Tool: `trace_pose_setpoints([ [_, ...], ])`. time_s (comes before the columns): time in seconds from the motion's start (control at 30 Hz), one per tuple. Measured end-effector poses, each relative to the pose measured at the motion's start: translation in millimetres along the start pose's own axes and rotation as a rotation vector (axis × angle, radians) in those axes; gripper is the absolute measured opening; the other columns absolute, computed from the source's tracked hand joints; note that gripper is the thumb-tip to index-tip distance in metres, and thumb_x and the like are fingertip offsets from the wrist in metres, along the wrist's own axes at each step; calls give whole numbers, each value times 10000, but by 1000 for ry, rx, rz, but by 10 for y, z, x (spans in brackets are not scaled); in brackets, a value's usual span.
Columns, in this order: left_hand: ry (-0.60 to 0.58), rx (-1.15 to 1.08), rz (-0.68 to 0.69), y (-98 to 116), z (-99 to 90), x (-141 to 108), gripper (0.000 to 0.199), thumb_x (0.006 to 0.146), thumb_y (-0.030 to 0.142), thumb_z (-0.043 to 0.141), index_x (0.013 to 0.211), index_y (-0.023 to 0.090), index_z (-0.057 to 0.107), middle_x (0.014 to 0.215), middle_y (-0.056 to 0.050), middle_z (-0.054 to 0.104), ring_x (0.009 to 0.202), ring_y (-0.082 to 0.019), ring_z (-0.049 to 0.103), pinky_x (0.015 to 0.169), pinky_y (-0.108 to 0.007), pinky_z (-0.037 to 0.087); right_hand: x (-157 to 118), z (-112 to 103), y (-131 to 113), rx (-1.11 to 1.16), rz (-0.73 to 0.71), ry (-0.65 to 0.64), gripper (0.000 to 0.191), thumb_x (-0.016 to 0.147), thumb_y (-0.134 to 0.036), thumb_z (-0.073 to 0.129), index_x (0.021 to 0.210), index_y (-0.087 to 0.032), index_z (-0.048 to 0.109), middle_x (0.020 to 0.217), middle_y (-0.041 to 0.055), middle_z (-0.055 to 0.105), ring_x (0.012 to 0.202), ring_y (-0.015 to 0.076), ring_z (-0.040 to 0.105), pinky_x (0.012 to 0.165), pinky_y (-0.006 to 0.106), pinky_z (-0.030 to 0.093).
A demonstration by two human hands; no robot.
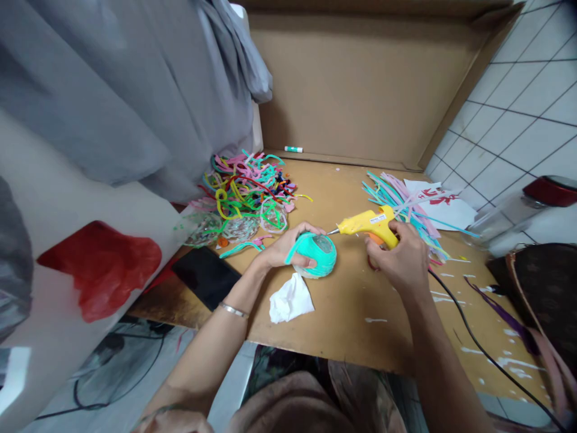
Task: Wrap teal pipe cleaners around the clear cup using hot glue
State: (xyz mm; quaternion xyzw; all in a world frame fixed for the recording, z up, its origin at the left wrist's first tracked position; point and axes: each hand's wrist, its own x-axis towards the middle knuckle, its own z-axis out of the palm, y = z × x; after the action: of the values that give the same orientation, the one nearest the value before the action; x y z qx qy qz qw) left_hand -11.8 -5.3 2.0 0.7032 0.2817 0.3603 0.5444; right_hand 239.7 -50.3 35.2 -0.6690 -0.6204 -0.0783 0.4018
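Observation:
My left hand (291, 243) is wrapped round a rounded turquoise object (321, 258) with a clear-looking top, held above the table. A loose turquoise strip hangs off its left side. In my right hand (403, 252) is a yellow glue gun (369, 222), its metal nozzle pointing left at the object's upper edge. Whether the nozzle touches it I cannot tell. Just below the object lies a crumpled white tissue (291, 299).
Colourful fuzzy strips (252, 186) pile up at the back left, with a black phone (207, 276) nearer me. More strips (396, 195), a clear bottle (509, 216) and a brown bag (550, 294) are on the right. A black cord (464, 319) crosses the table's right side.

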Motion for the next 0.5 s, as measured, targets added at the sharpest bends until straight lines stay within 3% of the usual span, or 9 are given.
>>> trace_pose_setpoints([
  [0.2,-22,25,12,9,-22,-1,708,521,370,899,1139,191,603,1343,-134,591,1251,-322,557,1047,-458,439,-54,117,-114,3,-176,88,241,734,-350,593,923,-201,596,871,73,638,827,251,583,728,361,431],
  [0.5,-87,18,35,17,-47,2,722,529,364,904,1159,198,593,1352,-141,584,1280,-325,543,1063,-480,432,-179,141,-49,79,-323,163,84,787,-291,578,799,-221,533,754,23,579,662,180,538,593,300,405],
])
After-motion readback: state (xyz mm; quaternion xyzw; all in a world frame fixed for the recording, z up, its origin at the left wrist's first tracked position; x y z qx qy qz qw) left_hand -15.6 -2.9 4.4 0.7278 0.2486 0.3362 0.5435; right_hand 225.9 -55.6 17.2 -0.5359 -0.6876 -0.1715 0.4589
